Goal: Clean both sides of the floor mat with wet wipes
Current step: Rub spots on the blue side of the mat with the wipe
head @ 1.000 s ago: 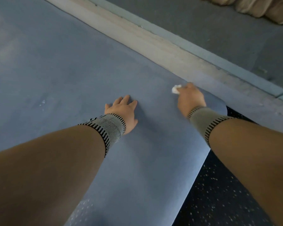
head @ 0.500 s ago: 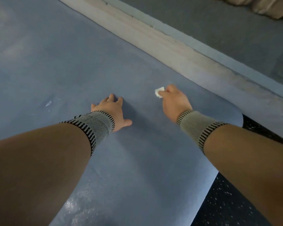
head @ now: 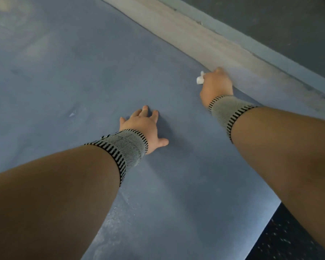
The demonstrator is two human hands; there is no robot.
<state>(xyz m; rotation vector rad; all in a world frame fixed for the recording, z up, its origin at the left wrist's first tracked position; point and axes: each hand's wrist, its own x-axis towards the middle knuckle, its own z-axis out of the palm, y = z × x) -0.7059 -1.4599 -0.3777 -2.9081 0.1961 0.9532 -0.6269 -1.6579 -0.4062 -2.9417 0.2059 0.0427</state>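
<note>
A large blue floor mat (head: 83, 72) lies flat and fills most of the view. My left hand (head: 141, 124) presses flat on the mat near its middle, fingers spread. My right hand (head: 215, 85) grips a crumpled white wet wipe (head: 200, 79) and holds it against the mat close to the far edge. Only a small part of the wipe shows past the fingers. Both wrists wear grey striped bands.
A pale beige strip (head: 204, 38) runs along the mat's far edge, with a grey-blue ledge (head: 251, 40) and dark floor behind it. Dark speckled flooring (head: 289, 241) shows past the mat's corner at the lower right.
My right hand with the wipe swept left across the mat, then back out towards the far edge. My left hand stayed pressed on the mat. The view shifted slightly.
</note>
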